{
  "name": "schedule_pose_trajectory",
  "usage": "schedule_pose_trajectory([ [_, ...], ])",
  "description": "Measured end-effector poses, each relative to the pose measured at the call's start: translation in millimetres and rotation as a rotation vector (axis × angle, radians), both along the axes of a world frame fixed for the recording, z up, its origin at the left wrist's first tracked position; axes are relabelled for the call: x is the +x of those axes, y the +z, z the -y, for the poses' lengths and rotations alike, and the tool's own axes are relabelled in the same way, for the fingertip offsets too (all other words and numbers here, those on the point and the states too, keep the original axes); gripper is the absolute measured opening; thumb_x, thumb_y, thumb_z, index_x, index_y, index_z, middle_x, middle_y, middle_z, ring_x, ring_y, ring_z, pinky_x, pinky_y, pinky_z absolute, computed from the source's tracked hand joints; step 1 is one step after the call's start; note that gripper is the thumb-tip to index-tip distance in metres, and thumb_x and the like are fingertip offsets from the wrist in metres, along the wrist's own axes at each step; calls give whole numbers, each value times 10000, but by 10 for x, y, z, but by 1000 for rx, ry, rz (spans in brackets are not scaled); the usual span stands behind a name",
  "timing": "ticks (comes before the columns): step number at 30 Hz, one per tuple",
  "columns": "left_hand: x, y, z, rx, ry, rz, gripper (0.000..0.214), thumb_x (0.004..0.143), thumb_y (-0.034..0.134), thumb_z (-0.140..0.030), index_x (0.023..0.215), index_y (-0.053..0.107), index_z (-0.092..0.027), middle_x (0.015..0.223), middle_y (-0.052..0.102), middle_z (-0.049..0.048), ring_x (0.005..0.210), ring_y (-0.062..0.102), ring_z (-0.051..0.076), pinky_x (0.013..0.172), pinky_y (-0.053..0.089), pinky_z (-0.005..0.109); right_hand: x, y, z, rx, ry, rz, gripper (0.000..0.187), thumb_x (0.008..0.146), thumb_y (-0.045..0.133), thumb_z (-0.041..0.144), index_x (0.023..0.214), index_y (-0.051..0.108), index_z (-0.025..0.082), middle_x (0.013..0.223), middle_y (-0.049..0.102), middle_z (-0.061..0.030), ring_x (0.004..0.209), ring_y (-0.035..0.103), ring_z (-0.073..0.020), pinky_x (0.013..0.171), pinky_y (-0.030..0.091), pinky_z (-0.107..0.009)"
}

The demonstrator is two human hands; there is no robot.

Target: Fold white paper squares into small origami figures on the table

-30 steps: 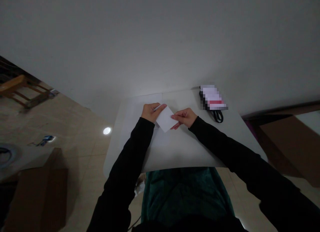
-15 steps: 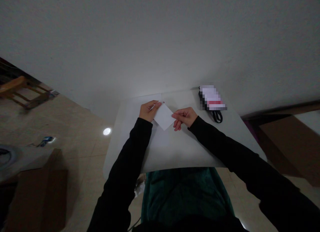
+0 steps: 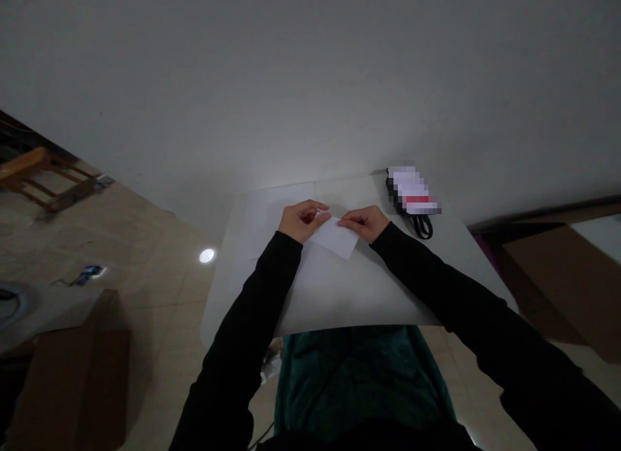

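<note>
A small white sheet of paper is held between my two hands, just above the table. My left hand pinches its upper left part between thumb and fingers. On the upper right edge, my right hand grips the same paper with thumb and forefinger. Beneath and left of my left hand, larger white paper lies flat on the table.
At the table's back right lies a pixelated white and red item with a black strap. A wall rises behind the table. Cardboard boxes stand at lower left and right; a wooden stool is far left.
The small paper has turned, its free corner now pointing to the lower right. My left hand has moved slightly right and down, and the hands are closer together along its upper edge.
</note>
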State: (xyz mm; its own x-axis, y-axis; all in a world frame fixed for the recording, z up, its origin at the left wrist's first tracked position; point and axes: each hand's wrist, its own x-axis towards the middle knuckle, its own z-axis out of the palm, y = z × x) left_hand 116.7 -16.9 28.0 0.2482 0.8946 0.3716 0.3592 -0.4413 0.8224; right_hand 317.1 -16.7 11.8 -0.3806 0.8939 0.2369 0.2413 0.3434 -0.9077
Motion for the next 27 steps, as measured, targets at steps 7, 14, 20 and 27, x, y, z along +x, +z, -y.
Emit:
schedule_pose_trajectory([
  [7, 49, -41, 20, 27, -108, -171, 291, 811, 610, -420, 768, 740, -163, 678, 702, 22, 512, 547, 107, 492, 362, 236, 42, 5, 9, -44, 67, -4, 298, 728, 651, 431, 708, 695, 137, 521, 612, 10, 454, 493, -87, 455, 359, -211],
  [14, 20, -61, -62, -2, -210, -137, 336, 903, 457, -370, 923, 716, -157, 859, 722, 44, 801, 654, 162, 720, 471, 250, 93, 38, -54, 48, -13, 34, 252, 723, 654, 396, 678, 709, 154, 587, 675, -18, 526, 575, -124, 498, 402, -234],
  [20, 18, -145, -111, -26, -150, -88, 352, 900, 448, -379, 900, 717, -153, 808, 709, 39, 798, 650, 177, 755, 479, 277, 69, 13, -72, 39, -46, -16, 252, 695, 653, 396, 636, 705, 157, 579, 681, -25, 508, 579, -132, 502, 419, -242],
  [27, 93, -148, -75, -207, -35, 180, 345, 813, 601, -443, 947, 740, -157, 908, 740, 67, 821, 668, 192, 739, 511, 296, 46, -6, -61, 54, -116, -54, 245, 697, 658, 391, 650, 719, 159, 620, 707, -41, 537, 616, -155, 512, 449, -255],
])
